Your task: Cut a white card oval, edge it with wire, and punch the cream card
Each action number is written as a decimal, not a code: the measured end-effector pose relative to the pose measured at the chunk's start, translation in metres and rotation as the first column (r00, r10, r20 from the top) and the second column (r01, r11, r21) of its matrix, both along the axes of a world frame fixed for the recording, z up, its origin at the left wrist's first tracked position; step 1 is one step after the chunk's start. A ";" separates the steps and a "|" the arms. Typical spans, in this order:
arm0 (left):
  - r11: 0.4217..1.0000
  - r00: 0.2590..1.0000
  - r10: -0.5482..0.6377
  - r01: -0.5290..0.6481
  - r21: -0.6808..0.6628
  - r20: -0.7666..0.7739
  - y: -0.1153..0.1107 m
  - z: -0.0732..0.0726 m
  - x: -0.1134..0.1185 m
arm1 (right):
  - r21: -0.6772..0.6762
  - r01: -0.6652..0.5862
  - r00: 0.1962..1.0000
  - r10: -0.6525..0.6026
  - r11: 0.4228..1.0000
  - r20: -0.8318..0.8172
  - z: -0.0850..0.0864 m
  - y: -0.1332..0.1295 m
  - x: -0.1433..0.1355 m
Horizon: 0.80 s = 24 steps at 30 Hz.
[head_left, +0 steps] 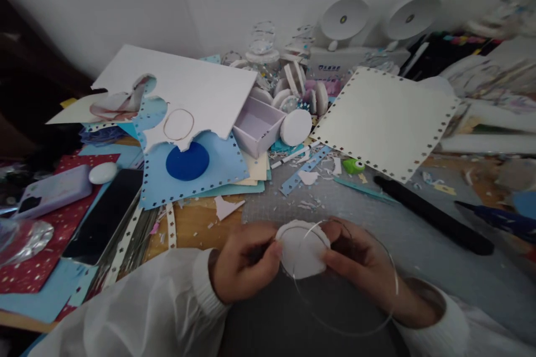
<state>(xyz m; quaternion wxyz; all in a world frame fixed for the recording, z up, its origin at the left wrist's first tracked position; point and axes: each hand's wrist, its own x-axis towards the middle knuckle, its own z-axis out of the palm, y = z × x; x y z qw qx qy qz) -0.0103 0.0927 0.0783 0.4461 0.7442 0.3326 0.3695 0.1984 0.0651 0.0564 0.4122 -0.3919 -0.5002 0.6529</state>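
Note:
A small white disc (pixel 302 254) with a rough edge is held up between both hands near the table's front edge. My left hand (pixel 250 263) pinches its left side between thumb and fingers. On the right side, my right hand (pixel 355 259) grips the same disc, thumb in front. A thin clear loop of thread or wire (pixel 355 334) crosses the disc's face and curves below and around my right hand. Where the loop's ends lie is hard to make out.
A blue disc (pixel 187 161) rests on light-blue punched paper (pixel 226 170). Behind are an open lilac box (pixel 259 122) and white discs. A black tool (pixel 435 215) lies right on the grey mat (pixel 268 209); a phone (pixel 104 215) lies left.

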 end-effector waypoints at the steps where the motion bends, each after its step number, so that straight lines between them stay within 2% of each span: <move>1: 1.000 1.000 0.011 -0.011 -0.008 0.014 0.000 0.000 0.000 | -0.022 -0.021 1.000 0.021 1.000 -0.013 0.001 -0.001 -0.001; 4: 0.989 0.997 -0.001 0.013 -0.147 0.081 -0.001 -0.001 -0.001 | -0.091 -0.068 0.997 0.064 0.994 -0.044 0.000 -0.003 -0.003; 7: 0.906 0.967 0.038 0.072 -0.416 0.251 -0.002 -0.007 -0.002 | -0.140 -0.066 0.997 0.059 0.988 -0.057 0.000 -0.003 -0.007; 9: 0.866 0.939 0.085 0.095 -0.491 0.332 -0.003 -0.011 -0.002 | -0.158 -0.049 0.997 0.040 0.986 -0.064 0.000 -0.003 -0.010; 12: 0.907 0.960 0.053 0.069 -0.415 0.275 0.000 -0.012 -0.003 | -0.167 -0.041 0.997 0.030 0.985 -0.070 0.000 -0.003 -0.011; 14: 0.951 0.980 0.040 0.023 -0.309 0.195 0.002 -0.008 -0.002 | -0.162 -0.050 0.997 0.040 0.986 -0.063 -0.001 -0.003 -0.011; 17: 0.975 0.992 0.051 -0.025 -0.220 0.113 0.003 -0.001 -0.003 | -0.143 -0.057 0.997 0.049 0.988 -0.057 0.000 -0.002 -0.010; 20: 0.952 0.992 0.081 -0.048 -0.303 0.097 0.003 0.002 -0.002 | -0.118 -0.071 0.996 0.063 0.990 -0.068 0.003 0.001 -0.012; 24: 0.905 0.976 0.170 -0.099 -0.414 0.137 0.004 0.000 -0.001 | -0.121 -0.155 0.988 0.154 0.980 -0.023 0.005 0.003 -0.016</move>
